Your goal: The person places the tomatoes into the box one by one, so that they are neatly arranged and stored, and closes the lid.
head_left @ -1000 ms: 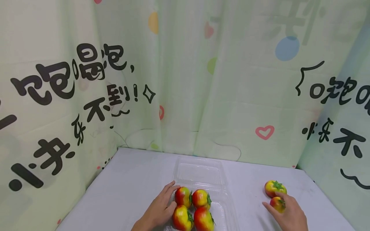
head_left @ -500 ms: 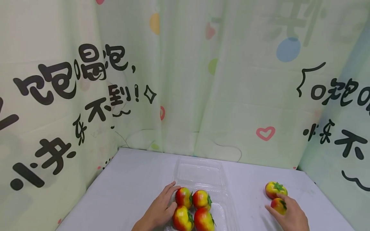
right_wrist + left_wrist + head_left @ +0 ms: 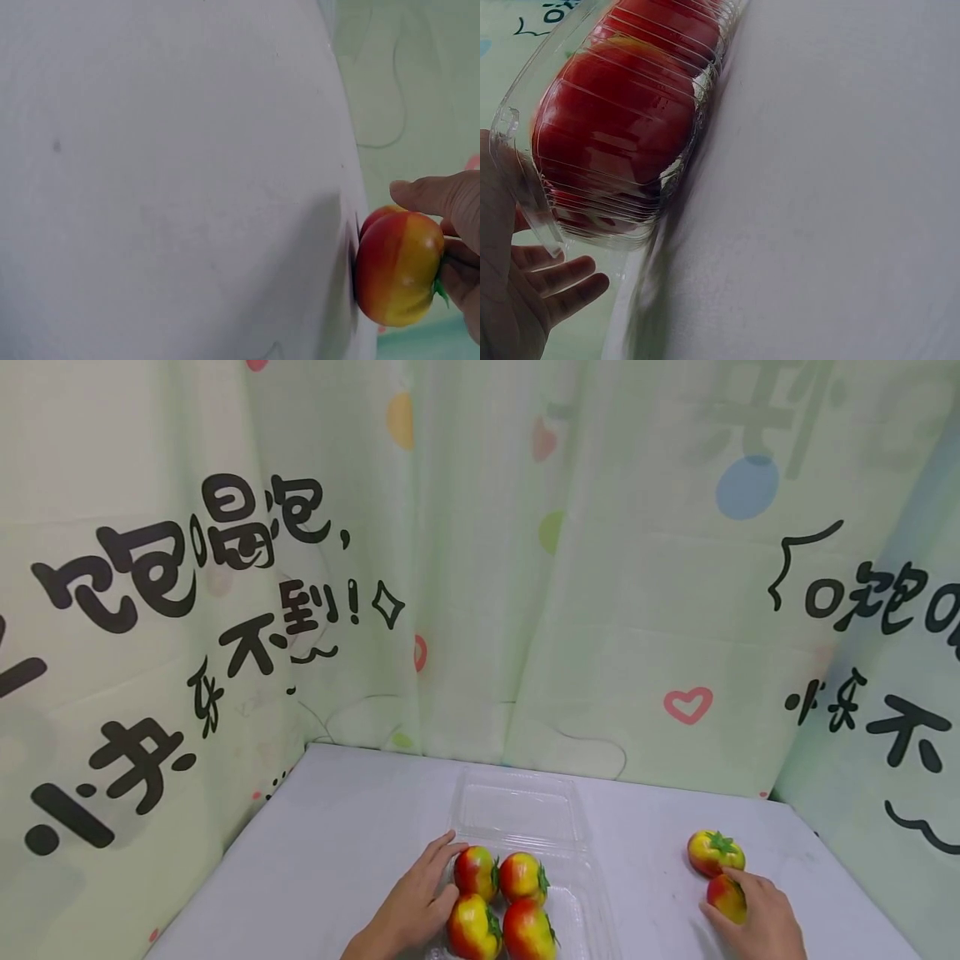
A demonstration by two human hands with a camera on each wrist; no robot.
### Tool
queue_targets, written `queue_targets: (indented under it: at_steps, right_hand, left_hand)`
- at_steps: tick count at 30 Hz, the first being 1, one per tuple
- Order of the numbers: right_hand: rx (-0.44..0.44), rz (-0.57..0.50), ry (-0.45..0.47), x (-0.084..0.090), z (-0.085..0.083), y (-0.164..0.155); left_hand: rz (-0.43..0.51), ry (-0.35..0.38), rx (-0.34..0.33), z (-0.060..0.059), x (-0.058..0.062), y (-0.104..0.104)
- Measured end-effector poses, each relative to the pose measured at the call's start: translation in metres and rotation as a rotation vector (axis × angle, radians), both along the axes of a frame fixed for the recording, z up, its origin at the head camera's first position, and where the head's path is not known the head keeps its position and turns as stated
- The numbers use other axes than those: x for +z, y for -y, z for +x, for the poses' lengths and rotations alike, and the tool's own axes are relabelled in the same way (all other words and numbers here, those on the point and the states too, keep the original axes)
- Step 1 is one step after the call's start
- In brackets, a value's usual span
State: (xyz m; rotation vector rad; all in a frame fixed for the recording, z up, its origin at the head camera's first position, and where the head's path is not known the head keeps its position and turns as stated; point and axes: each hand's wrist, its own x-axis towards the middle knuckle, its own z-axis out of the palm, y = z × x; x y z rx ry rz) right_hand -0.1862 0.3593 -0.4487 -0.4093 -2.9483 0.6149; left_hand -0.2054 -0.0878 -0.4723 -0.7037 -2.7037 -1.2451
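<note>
Several red-and-yellow tomatoes (image 3: 475,927) with green leafy tops stand in the base of a clear plastic clamshell box (image 3: 581,902). At the box's left rim, my left hand (image 3: 411,902) rests with fingers loosely extended, near the tomatoes on that side. The left wrist view shows the tomatoes (image 3: 615,112) through the ribbed wall. My right hand (image 3: 761,918) has thumb and fingers round a tomato (image 3: 726,897) on the table; its green top is mostly hidden by the fingers. Just behind it sits another tomato (image 3: 716,853), leafy top showing.
The box's lid (image 3: 517,810) lies folded back behind the base on the white table (image 3: 337,827). A pale green curtain (image 3: 480,568) with black lettering encloses the table's back and sides.
My right hand has closed in on the nearer tomato, which has shifted slightly right and turned, its leafy top now behind the fingers. The left hand stays where it was.
</note>
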Motion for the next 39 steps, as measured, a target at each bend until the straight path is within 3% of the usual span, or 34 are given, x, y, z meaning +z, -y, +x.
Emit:
queue_targets:
  at_steps: [22, 39]
  right_hand:
    - [0.009, 0.049, 0.023, -0.006, 0.0, -0.012]
    - [-0.01, 0.061, -0.003, -0.012, -0.002, -0.015]
  left_hand:
    - [-0.009, 0.035, 0.002, -0.002, 0.0, -0.001]
    - [-0.012, 0.017, 0.009, 0.0, 0.0, -0.001]
